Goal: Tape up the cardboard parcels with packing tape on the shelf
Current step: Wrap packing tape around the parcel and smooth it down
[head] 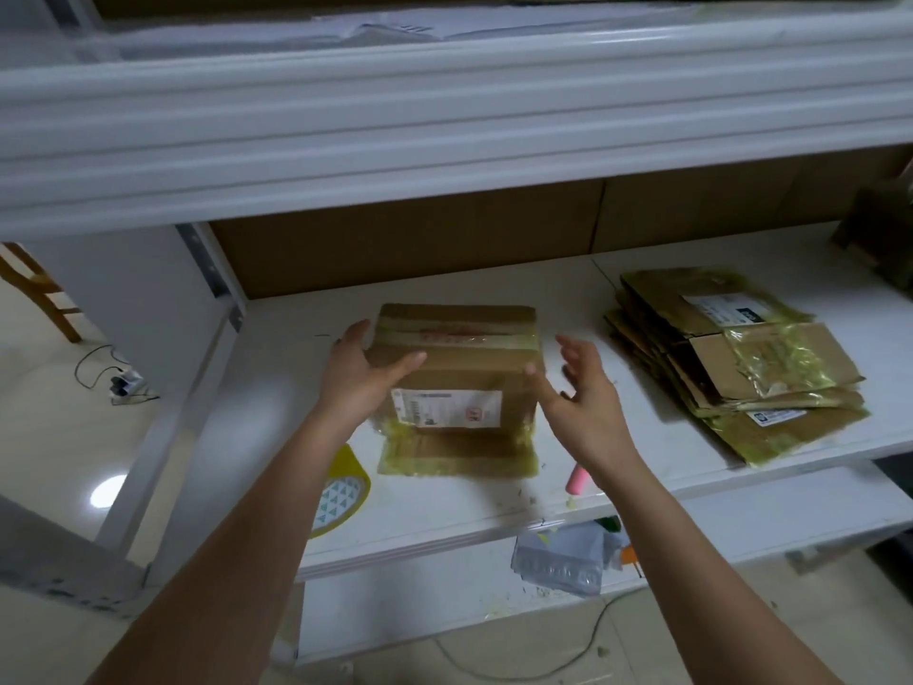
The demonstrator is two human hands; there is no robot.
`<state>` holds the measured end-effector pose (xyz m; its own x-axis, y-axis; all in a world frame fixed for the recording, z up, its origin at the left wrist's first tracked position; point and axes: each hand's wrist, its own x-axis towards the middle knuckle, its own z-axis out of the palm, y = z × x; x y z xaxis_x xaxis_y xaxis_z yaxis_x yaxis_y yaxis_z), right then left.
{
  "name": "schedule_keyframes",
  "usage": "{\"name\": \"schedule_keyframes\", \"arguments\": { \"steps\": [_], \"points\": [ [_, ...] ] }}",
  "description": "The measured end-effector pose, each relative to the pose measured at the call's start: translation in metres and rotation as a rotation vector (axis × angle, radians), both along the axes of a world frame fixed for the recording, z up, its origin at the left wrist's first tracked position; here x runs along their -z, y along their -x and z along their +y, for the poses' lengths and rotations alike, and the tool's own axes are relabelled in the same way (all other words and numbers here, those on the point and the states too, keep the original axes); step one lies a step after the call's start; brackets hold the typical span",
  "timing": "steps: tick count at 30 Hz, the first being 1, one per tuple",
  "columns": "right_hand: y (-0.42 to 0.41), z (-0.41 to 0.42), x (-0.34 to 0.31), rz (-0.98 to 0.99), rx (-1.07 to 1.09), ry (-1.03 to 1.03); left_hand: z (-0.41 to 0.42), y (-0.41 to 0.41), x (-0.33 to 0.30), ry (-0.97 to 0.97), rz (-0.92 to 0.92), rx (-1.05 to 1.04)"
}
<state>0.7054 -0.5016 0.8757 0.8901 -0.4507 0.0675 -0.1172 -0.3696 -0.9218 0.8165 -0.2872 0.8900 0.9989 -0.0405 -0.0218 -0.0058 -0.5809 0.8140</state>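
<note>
Head view: a cardboard parcel (457,373) stands on the white shelf (617,467), roughly central, with a strip of clear tape across its top and a shipping label on the near face. Its lower flap lies flat toward the camera, glossy with yellowish tape. The left hand (363,375) rests against the parcel's left side, fingers straight and thumb laid over the near top edge. The right hand (580,388) is spread and relaxed just beside the right side, its forefinger at the corner (whether it touches is hard to tell). Neither hand holds tape.

The step looks like positioning or turning the parcel between taping passes. The roll of packing tape (341,491) lies near the shelf's front edge, partly hidden under the left forearm, so the next move likely calls for one hand to steady the box while the other fetches the roll. A stack of flattened cartons (741,358) sits well to the right.
</note>
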Motion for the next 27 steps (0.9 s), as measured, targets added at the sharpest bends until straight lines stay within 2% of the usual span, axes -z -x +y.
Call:
{"name": "schedule_keyframes", "arguments": {
  "steps": [2,4,7,10,12,16,18,22,24,27],
  "points": [
    [-0.001,0.004,0.006,-0.039,0.055,0.086,-0.003,0.010,-0.001,0.080,0.035,0.020],
    [0.000,0.012,0.006,-0.091,0.083,0.077,-0.006,0.018,-0.001,0.142,0.068,0.052],
    [0.002,0.014,0.007,-0.096,0.041,0.063,-0.006,0.024,0.000,0.251,-0.022,0.011],
    [0.000,0.008,0.005,-0.037,-0.002,0.072,-0.003,0.030,0.006,0.147,-0.184,-0.032],
    [-0.002,0.009,0.006,-0.072,-0.035,0.109,0.000,0.031,0.010,0.062,-0.235,-0.014],
    [-0.001,0.022,0.016,-0.168,-0.219,0.175,-0.002,0.024,0.015,0.037,-0.197,0.236],
    [-0.002,0.021,0.024,-0.208,-0.243,0.171,-0.010,0.026,0.018,-0.007,-0.180,0.366],
    [-0.004,0.009,0.025,-0.271,-0.185,0.089,-0.019,0.033,0.025,0.126,-0.248,0.325],
    [-0.002,-0.001,0.024,-0.285,-0.255,0.127,-0.020,0.036,0.025,0.165,-0.263,0.311],
    [0.002,-0.008,0.024,-0.277,-0.329,0.065,-0.021,0.045,0.024,0.197,-0.267,0.328]
  ]
}}
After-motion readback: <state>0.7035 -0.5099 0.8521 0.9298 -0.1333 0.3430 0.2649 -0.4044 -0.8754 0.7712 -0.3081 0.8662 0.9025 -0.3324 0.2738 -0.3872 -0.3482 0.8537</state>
